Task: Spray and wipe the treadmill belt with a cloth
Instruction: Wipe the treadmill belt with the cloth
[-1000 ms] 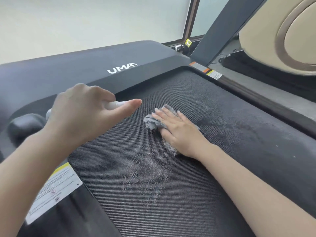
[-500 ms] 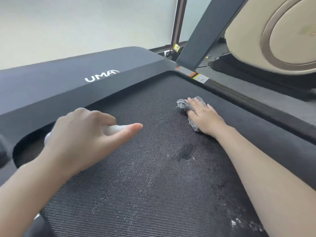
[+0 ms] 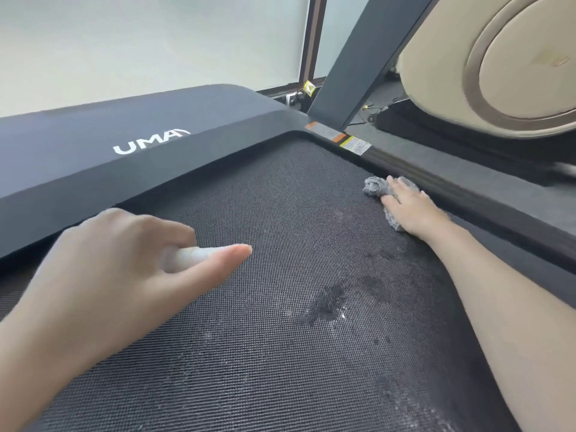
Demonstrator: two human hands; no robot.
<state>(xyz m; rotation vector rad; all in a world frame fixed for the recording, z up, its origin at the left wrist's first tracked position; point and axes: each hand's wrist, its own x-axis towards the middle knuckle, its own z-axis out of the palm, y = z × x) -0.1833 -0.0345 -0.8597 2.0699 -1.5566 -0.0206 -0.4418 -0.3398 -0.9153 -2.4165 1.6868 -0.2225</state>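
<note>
Pressing cloth (image 3: 375,186) under flat right hand (image 3: 408,207) on belt (image 3: 280,353); gripping spray bottle (image 3: 187,258) in curled left hand (image 3: 124,263), long axis crosswise, pointing toward right hand.

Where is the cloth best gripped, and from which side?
Probably the bunched end of the cloth, which pokes out beyond the right hand. Come from above, on the belt side: the rail lies close on the other side, and the rest is pressed flat.
</note>
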